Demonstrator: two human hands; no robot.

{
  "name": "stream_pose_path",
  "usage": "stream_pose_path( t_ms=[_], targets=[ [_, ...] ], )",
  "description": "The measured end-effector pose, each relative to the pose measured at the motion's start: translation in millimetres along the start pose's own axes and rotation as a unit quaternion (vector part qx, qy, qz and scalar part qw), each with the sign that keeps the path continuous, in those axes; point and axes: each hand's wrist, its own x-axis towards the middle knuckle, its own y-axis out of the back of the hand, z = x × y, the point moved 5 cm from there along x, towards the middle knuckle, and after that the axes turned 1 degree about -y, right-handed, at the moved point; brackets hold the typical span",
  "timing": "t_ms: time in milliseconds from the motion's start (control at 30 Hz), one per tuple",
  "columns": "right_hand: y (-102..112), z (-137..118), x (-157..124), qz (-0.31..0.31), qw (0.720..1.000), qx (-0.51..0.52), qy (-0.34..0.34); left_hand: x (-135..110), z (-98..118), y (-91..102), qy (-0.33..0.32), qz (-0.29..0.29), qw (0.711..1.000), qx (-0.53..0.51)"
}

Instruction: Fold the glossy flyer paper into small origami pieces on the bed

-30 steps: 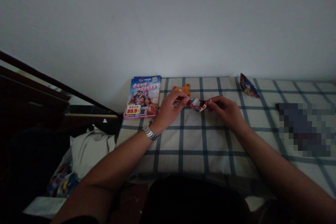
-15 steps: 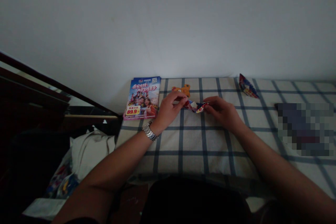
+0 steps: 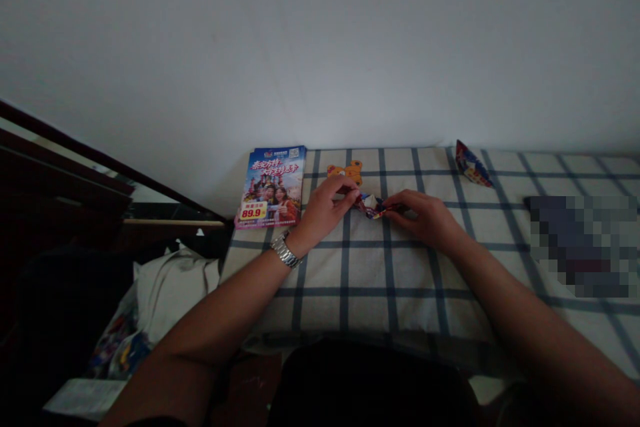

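Observation:
Between my hands is a small folded paper boat (image 3: 371,204), made of printed red, blue and white paper. My left hand (image 3: 331,208) pinches its left end between thumb and fingers; a metal watch (image 3: 285,250) circles that wrist. On the other side, my right hand (image 3: 424,216) has its fingertips closed on the right end. Both hands are just above the checked cloth (image 3: 367,267). Right behind my left hand lies an orange bear-shaped piece (image 3: 351,171), partly covered by the fingers.
A stack of printed flyers (image 3: 273,187) lies at the left by the wall (image 3: 320,47). Another folded paper piece (image 3: 473,165) stands at the back right. A pixelated dark object (image 3: 575,243) is at the far right. A white bag (image 3: 173,287) is down at the left.
My right hand has moved slightly left and its fingers have shifted their hold on the paper's right end. The left hand stays nearly where it was.

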Motion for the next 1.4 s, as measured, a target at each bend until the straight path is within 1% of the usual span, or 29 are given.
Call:
stream_pose_path(
  t_ms=[233, 333, 433, 600, 667, 767, 933, 1033, 1167, 1300, 1400],
  targets=[
    [0, 5, 0, 0.004, 1.000, 0.006, -0.001, -3, -7, -6.2, -0.001, -0.036, 0.999, -0.019],
    [0, 4, 0, -0.002, 1.000, 0.000, 0.000, -3, -2, -6.6, -0.024, -0.054, 0.998, 0.006],
    [-1, 2, 1, -0.007, 1.000, -0.011, 0.002, -4, 8, -7.7, -0.059, -0.085, 0.994, 0.032],
    [-1, 3, 1, -0.010, 1.000, -0.006, 0.002, -4, 12, -8.8, -0.065, -0.110, 0.990, 0.057],
    [-1, 4, 1, -0.009, 1.000, -0.002, 0.001, -4, 12, -9.6, -0.077, -0.120, 0.988, 0.062],
    [-1, 4, 1, -0.008, 1.000, -0.001, 0.000, -4, 12, -9.9, -0.092, -0.127, 0.986, 0.065],
    [0, 2, 1, -0.002, 1.000, 0.000, -0.008, -5, 15, -9.1, -0.093, -0.129, 0.984, 0.082],
    [0, 2, 1, 0.000, 1.000, 0.003, -0.010, -5, 16, -9.8, -0.089, -0.142, 0.981, 0.099],
    [-1, 6, 0, 0.005, 1.000, 0.003, -0.010, -7, 10, -13.2, -0.088, -0.163, 0.977, 0.108],
    [-2, 7, -1, 0.011, 1.000, 0.008, -0.013, -8, 5, -15.8, -0.107, -0.158, 0.977, 0.095],
    [-1, 5, 0, 0.018, 1.000, 0.011, -0.012, -9, 3, -15.9, -0.104, -0.154, 0.979, 0.089]
  ],
)
